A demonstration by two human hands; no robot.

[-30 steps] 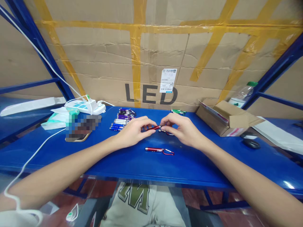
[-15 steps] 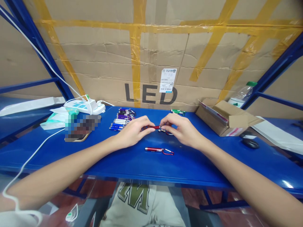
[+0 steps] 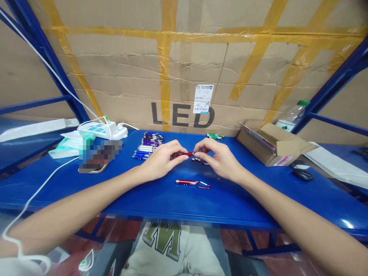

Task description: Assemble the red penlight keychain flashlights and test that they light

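Red tube (image 3: 189,154) is pinched — discs (image 3: 196,159) near, box (image 3: 255,147) rightward.

Red tube (image 3: 186,154) partly masked by left hand (image 3: 163,160), tip by right hand (image 3: 220,155). Nearby discs (image 3: 196,159) too tiny to identify. Phone-like slab (image 3: 99,158) pixelated; bottle (image 3: 293,114) base lost behind carton (image 3: 260,147); label (image 3: 203,99) print unreadable. Forearms (image 3: 293,203) cropped.
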